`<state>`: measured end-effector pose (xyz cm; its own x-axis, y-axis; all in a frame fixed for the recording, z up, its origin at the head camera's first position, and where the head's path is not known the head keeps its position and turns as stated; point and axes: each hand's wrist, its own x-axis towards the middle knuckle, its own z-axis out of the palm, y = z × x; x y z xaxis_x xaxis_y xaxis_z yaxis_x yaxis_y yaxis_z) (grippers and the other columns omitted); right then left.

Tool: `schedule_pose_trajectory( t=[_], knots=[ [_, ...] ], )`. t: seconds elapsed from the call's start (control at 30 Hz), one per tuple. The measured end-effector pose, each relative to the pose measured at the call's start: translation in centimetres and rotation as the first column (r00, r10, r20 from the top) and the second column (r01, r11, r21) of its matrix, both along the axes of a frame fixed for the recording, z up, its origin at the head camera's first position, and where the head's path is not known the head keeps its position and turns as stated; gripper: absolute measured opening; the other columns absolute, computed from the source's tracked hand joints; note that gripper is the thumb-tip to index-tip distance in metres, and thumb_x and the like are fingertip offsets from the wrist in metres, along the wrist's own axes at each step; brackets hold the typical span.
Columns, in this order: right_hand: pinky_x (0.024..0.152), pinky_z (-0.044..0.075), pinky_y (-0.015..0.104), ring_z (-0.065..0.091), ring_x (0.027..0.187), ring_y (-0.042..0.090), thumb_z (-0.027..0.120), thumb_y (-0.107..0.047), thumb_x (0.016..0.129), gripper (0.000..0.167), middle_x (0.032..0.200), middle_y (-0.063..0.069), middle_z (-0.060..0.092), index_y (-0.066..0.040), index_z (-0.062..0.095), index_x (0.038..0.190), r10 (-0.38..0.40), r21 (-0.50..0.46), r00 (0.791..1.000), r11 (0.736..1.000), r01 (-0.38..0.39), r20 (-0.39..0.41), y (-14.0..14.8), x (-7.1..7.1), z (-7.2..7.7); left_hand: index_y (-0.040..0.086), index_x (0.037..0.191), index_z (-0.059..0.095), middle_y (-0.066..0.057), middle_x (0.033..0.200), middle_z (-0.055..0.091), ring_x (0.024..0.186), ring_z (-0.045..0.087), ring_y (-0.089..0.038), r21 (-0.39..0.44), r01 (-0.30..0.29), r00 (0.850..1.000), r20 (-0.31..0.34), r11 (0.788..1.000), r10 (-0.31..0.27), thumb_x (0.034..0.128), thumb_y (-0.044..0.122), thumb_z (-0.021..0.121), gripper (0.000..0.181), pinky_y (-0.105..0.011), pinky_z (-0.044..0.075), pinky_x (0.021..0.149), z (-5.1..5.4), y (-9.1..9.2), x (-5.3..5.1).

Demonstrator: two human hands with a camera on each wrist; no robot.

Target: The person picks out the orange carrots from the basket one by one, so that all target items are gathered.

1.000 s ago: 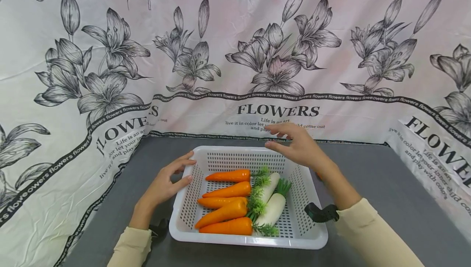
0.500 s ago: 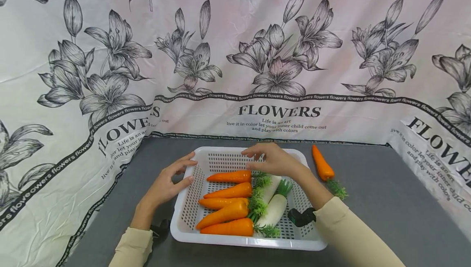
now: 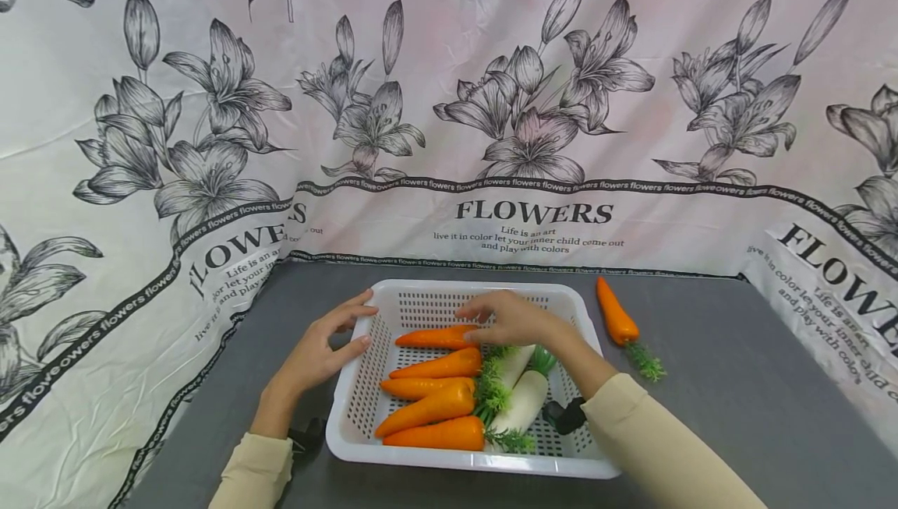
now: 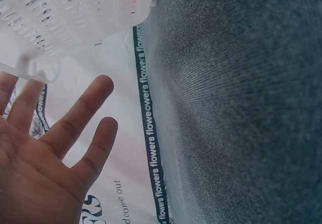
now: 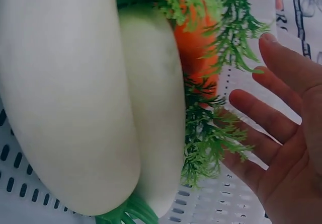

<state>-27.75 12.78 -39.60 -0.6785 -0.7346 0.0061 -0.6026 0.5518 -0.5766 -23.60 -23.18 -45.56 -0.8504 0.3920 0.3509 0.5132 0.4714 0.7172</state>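
Note:
A white perforated plastic basket (image 3: 463, 462) holds several orange carrots (image 3: 428, 408) with green tops at left and two white radishes (image 3: 521, 404) at right. At its left rim, my left hand (image 3: 316, 353) rests with thumb and fingers spread; the left wrist view shows that palm (image 4: 40, 163) facing the camera and fingertips at the rim. My right hand (image 3: 515, 320) is over the back of the basket, at the leafy end of the farthest carrot (image 3: 428, 337), covering part of it. In the right wrist view its fingers (image 5: 266, 116) are extended beside the green leaves (image 5: 211, 138), gripping nothing.
One more carrot (image 3: 617, 318) lies on the grey tabletop (image 3: 730, 384), right of the basket. A white flower-printed cloth (image 3: 393, 220) hangs behind and along both sides of the table.
My right hand has come from above the basket's back right corner, leftward and down to the farthest carrot, uncovering the carrot on the table. My left hand has stayed at the rim.

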Motion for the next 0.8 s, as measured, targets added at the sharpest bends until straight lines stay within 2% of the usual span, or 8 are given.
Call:
schedule_pose_trajectory(
  t=[0.3, 0.5, 0.63, 0.8],
  knots=[
    [0.100, 0.054, 0.044, 0.067, 0.116, 0.028, 0.070, -0.025, 0.096, 0.044, 0.135, 0.009, 0.068, -0.006, 0.064, 0.136, 0.017, 0.050, 1.000, 0.999, -0.016, -0.014, -0.4, -0.2, -1.0, 0.020, 0.139, 0.061, -0.001, 0.164, 0.039, 0.114, 0.064, -0.022, 0.000, -0.004, 1.000, 0.010, 1.000, 0.004, 0.0969, 0.022, 0.065, 0.043, -0.051, 0.052, 0.097, 0.1, -0.1, 0.1],
    [0.099, 0.054, 0.043, 0.068, 0.115, 0.029, 0.069, -0.024, 0.096, 0.045, 0.133, 0.012, 0.069, -0.002, 0.064, 0.135, 0.036, 0.079, 0.999, 0.996, -0.034, -0.023, -0.8, -0.1, -1.2, 0.020, 0.140, 0.060, 0.001, 0.164, 0.039, 0.111, 0.064, -0.019, -0.001, -0.003, 1.000, 0.017, 1.000, 0.003, 0.0968, 0.023, 0.065, 0.043, -0.055, 0.051, 0.097, 0.3, 0.1, 0.2],
    [0.101, 0.054, 0.044, 0.067, 0.117, 0.031, 0.068, -0.023, 0.097, 0.046, 0.136, 0.014, 0.067, 0.000, 0.062, 0.137, 0.028, 0.089, 1.000, 0.996, -0.028, 0.006, -0.9, -0.1, -1.3, 0.020, 0.140, 0.060, 0.001, 0.164, 0.039, 0.109, 0.064, -0.017, -0.006, -0.007, 1.000, 0.017, 1.000, 0.007, 0.0969, 0.023, 0.065, 0.043, -0.053, 0.051, 0.097, 0.2, 0.1, 0.1],
    [0.099, 0.052, 0.043, 0.065, 0.110, 0.026, 0.068, -0.024, 0.098, 0.044, 0.131, 0.013, 0.068, -0.001, 0.064, 0.135, 0.003, 0.120, 1.000, 0.993, -0.004, 0.003, -1.1, -0.1, -1.6, 0.021, 0.140, 0.060, -0.001, 0.164, 0.039, 0.110, 0.064, -0.020, -0.010, -0.008, 1.000, 0.009, 1.000, 0.009, 0.0970, 0.022, 0.065, 0.043, -0.050, 0.052, 0.096, 0.0, -0.1, 0.0]
  ],
)
